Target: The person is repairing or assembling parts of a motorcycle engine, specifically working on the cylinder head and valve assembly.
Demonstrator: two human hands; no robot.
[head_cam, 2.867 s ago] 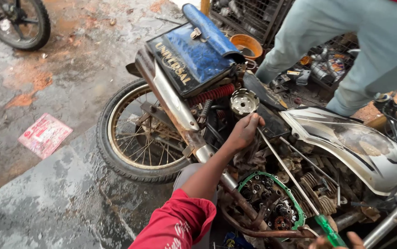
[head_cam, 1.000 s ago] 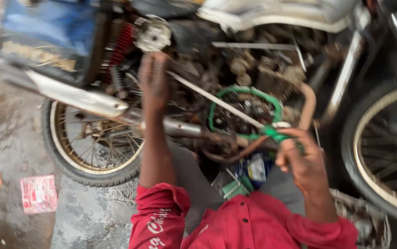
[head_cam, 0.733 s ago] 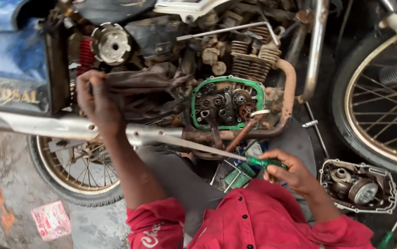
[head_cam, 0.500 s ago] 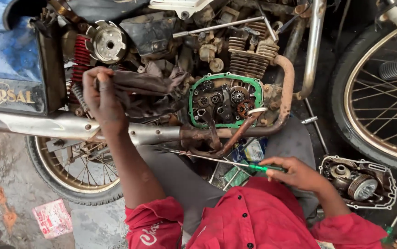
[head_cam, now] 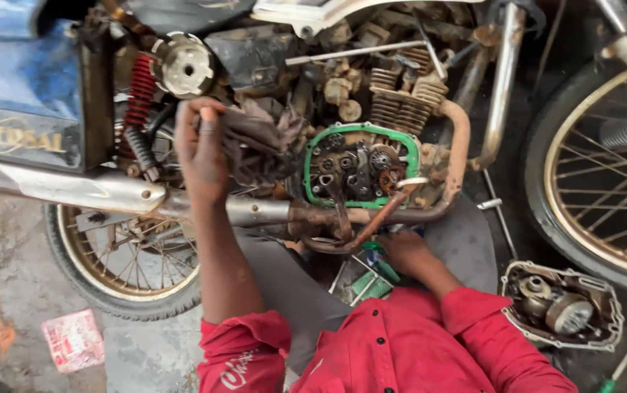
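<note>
A motorcycle lies stripped in front of me, its open engine case (head_cam: 360, 166) ringed by a green gasket. My left hand (head_cam: 200, 149) reaches up to the frame left of the engine, fingers curled on a dirty grey rag (head_cam: 259, 138), just below a round silver clutch part (head_cam: 184, 67). My right hand (head_cam: 404, 251) is low, under the rusty exhaust pipe (head_cam: 371, 218), beside a green packet (head_cam: 377, 282) and thin metal rods on the ground. Its fingers are hidden, so I cannot see what it holds. Red sleeves cover both my arms.
A removed engine cover (head_cam: 562, 306) lies on the ground at the right, under the spoked front wheel (head_cam: 597, 182). The rear wheel (head_cam: 120, 269) stands at the left, with a red paper (head_cam: 73, 339) on the wet concrete. A blue seat panel (head_cam: 18, 94) is upper left.
My right hand, which held a long green-handled screwdriver out in front, has dropped under the exhaust pipe; the screwdriver no longer shows. My left hand has stayed on the rag by the frame.
</note>
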